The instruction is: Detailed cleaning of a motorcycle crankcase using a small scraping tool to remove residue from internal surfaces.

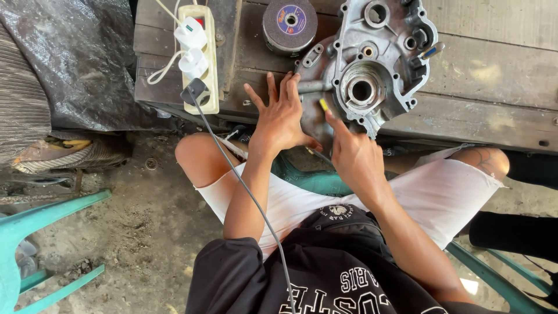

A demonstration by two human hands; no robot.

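Note:
A grey cast-metal engine case (372, 64) lies flat on a worn wooden bench (494, 75), its round bearing hole facing up. My left hand (280, 116) rests at the case's left edge with the fingers spread wide, holding nothing. My right hand (354, 157) is closed around a thin tool with a yellow tip (324, 105), and the tip points at the lower left rim of the case. A small blue-handled piece (432, 51) sticks out at the case's right side.
A round grinding disc (289, 23) lies on the bench behind the case. A cream power strip (200, 58) with white plugs sits at the left, and a grey cable (244, 186) runs from it across my lap. A teal plastic chair (35, 232) stands on the dirt floor, and a black tarp (81, 58) lies at the far left.

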